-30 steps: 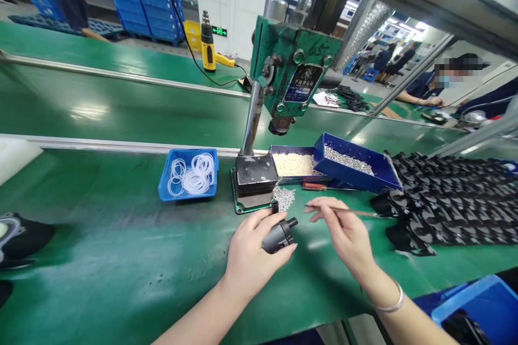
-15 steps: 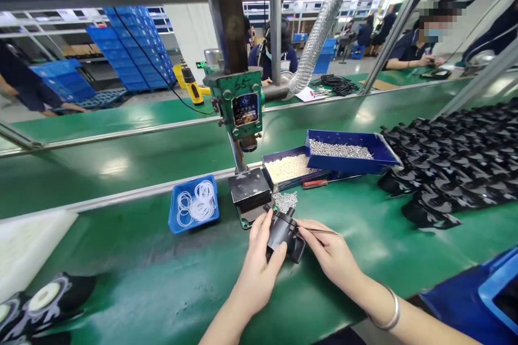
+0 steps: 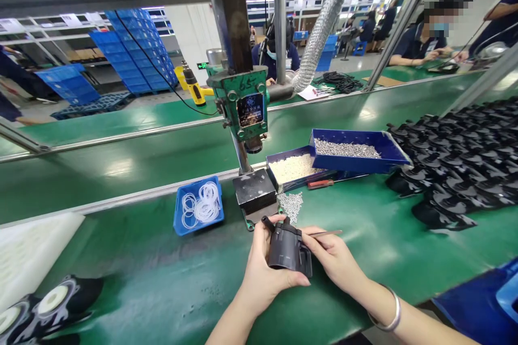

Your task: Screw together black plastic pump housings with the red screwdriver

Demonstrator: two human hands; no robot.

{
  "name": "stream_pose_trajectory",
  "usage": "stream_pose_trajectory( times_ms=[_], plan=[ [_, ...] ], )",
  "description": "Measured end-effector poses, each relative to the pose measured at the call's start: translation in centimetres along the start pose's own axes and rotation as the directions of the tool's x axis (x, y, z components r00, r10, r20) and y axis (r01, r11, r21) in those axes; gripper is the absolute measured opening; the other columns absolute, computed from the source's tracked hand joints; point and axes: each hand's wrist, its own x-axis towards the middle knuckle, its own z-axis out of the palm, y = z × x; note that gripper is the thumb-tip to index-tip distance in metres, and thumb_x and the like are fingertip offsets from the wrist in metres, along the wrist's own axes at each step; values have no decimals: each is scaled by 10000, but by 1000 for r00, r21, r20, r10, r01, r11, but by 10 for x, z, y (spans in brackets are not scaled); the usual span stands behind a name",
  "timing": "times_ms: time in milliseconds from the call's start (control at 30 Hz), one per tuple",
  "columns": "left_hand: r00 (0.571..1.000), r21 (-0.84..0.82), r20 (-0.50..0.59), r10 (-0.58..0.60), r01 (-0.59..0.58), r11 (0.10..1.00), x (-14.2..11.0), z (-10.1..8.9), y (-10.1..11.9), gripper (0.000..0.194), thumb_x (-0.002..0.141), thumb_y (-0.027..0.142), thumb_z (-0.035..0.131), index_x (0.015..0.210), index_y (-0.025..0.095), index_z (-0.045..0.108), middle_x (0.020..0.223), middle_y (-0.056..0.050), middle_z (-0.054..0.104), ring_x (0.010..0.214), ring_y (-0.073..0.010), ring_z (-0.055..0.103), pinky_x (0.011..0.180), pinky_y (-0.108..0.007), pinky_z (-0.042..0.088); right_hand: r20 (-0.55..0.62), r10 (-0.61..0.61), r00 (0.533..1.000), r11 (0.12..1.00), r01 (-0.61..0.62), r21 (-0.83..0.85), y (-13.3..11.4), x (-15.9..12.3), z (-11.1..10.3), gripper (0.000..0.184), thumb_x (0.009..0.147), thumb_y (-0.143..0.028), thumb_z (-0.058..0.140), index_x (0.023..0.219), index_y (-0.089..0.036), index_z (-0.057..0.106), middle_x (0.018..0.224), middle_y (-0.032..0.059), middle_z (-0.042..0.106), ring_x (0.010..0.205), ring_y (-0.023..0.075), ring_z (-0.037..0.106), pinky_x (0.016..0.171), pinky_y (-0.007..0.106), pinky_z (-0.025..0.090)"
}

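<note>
My left hand (image 3: 263, 269) grips a black plastic housing (image 3: 285, 248), its thumb under the lower edge and its fingers behind. The housing has a short tube on top and a loop on its right side. My right hand (image 3: 334, 256) is closed round thin metal tweezers (image 3: 327, 233), whose back end sticks out to the right; their tips are hidden. The right fingertips touch the upper right side of the housing. Just beyond lies a loose pile of small white rings (image 3: 292, 205), beside the black metal block (image 3: 256, 188) of a green press (image 3: 243, 105).
A blue bin (image 3: 178, 215) of white rings stands left. Behind are blue trays of pale small parts (image 3: 295, 168) and metal pins (image 3: 348, 149), with a red-handled screwdriver (image 3: 320, 184). Rows of black housings (image 3: 457, 161) fill the right; several more lie lower left. Co-workers sit beyond.
The housing has been tilted and turned toward me, showing more of its side. My left thumb has shifted to its lower edge. My right hand stays beside it with the tweezers.
</note>
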Motion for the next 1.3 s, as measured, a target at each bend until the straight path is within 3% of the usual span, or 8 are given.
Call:
stream_pose_trajectory(
  times_ms=[167, 300, 400, 500, 633, 733, 1133, 1300],
  plan=[
    [992, -127, -122, -19, 4, 992, 0, 4, -1, 965, 493, 463, 967, 1272, 240, 442, 1297, -127, 608, 1212, -305, 612, 1030, -435, 502, 31, 18, 999, 999, -17, -33, 3, 7, -12, 266, 1006, -312, 539, 1019, -218, 788, 1073, 78, 749, 997, 190, 721, 869, 280, 613],
    [963, -88, -258, -84, 64, 994, 1, -1, 1, 920, 514, 436, 954, 1261, 233, 457, 1259, -103, 645, 1175, -269, 627, 986, -370, 512, -181, -43, 983, 990, 18, -139, -5, 12, -28, 217, 997, -272, 562, 1114, -224, 738, 1077, 85, 708, 1082, 186, 677, 882, 289, 608],
    [949, -56, -281, -143, 133, 990, 1, -4, -1, 919, 502, 451, 948, 1252, 214, 475, 1192, -98, 667, 1122, -272, 646, 957, -375, 517, -214, -102, 971, 990, 78, -119, -20, 10, -27, 190, 976, -185, 584, 1134, -243, 672, 1001, 48, 706, 977, 175, 715, 870, 308, 624],
    [948, 25, -282, -146, 160, 987, 0, -3, -5, 893, 513, 417, 948, 1248, 209, 486, 1181, -100, 660, 1110, -275, 638, 974, -409, 502, -103, -143, 984, 990, 142, -16, -33, 6, -15, 263, 973, -95, 541, 1178, -256, 577, 1134, 54, 684, 959, 173, 734, 862, 327, 643],
    [944, 88, -305, -130, 164, 983, -2, -1, -3, 864, 517, 402, 950, 1222, 209, 488, 1135, -85, 661, 1041, -266, 647, 920, -410, 521, 113, -329, 938, 910, 347, -227, -38, 5, -4, 326, 939, -15, 535, 1181, -219, 612, 1154, 84, 685, 1122, 191, 668, 959, 340, 596],
    [938, 134, -332, -97, 149, 980, -2, -2, 2, 857, 505, 438, 956, 1200, 217, 506, 1123, -62, 658, 1020, -253, 647, 892, -382, 522, 213, -392, 895, 838, 442, -320, -36, 9, -3, 372, 921, 3, 556, 1233, -194, 600, 1192, 105, 674, 1164, 195, 637, 988, 350, 573],
    [921, 158, -372, -110, 180, 971, -2, -5, 1, 806, 539, 348, 931, 1214, 239, 505, 1178, -59, 652, 1024, -253, 650, 869, -371, 526, 339, -411, 846, 755, 524, -393, -40, 19, 0, 373, 919, 9, 559, 1245, -173, 577, 1189, 129, 673, 1146, 195, 643, 955, 364, 593],
    [911, 222, -398, -106, 207, 953, -4, -3, -3, 718, 618, 264, 841, 1235, 251, 475, 1120, -54, 665, 967, -257, 671, 848, -385, 532, 400, -500, 768, 631, 640, -439, -40, 17, 10, 481, 867, 63, 601, 1316, -96, 533, 1193, 194, 666, 1196, 232, 618, 990, 413, 585]
  ],
)
